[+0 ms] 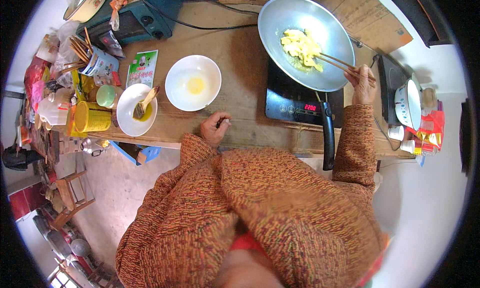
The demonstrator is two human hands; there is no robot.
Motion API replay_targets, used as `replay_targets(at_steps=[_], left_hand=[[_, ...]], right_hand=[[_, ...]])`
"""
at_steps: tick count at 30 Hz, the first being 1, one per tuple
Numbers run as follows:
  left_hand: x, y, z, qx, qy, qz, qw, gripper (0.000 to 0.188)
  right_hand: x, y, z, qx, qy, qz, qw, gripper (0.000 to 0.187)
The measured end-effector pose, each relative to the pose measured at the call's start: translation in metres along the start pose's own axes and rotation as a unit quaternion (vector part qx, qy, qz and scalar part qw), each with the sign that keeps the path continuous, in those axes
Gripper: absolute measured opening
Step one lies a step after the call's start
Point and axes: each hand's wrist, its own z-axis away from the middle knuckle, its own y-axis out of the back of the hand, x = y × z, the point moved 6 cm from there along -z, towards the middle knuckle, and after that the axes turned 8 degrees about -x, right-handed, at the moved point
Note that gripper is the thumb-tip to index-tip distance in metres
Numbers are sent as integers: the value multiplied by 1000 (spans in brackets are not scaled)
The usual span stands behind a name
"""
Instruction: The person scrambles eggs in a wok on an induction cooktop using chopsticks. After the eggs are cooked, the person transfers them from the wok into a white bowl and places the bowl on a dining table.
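Observation:
My right hand (362, 86) is closed around a pair of wooden chopsticks (341, 64). Their tips reach into cooked yellow egg (300, 44) lying in soft clumps inside a silvery wok (326, 23). The wok rests on a black induction cooker (280, 94) with a lit red display, and its black handle (327, 138) points toward me. My left hand (216, 128) lies at the table's front edge with its fingers curled, and nothing shows in it. Beyond that hand is a white bowl (175, 80) with a little yellow liquid at the bottom.
Left on the cardboard-covered table (240, 93) are a small white bowl (125, 110) with oil and a brush, a yellow tin (92, 117), a green packet (142, 68) and a chopstick holder (102, 63). A toaster oven (135, 20) stands behind. An enamel basin (407, 103) is at right.

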Motion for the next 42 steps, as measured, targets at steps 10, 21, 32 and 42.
replay_targets(at_steps=[10,21,32,42], left_hand=[[-1,0,1,-11,15,21,1000,11],[0,-1,1,-2,17,32,999,10],[-3,-1,-2,-5,-17,17,1000,12],[3,-2,-1,-6,-10,31,999,12]], right_hand=[[-1,-48,1,-78,5,-36,996,28],[-34,-41,6,-89,25,-13,996,29],[-6,-63,11,-42,-18,18,999,29],[-35,-72,21,-196,128,334,913,12]])
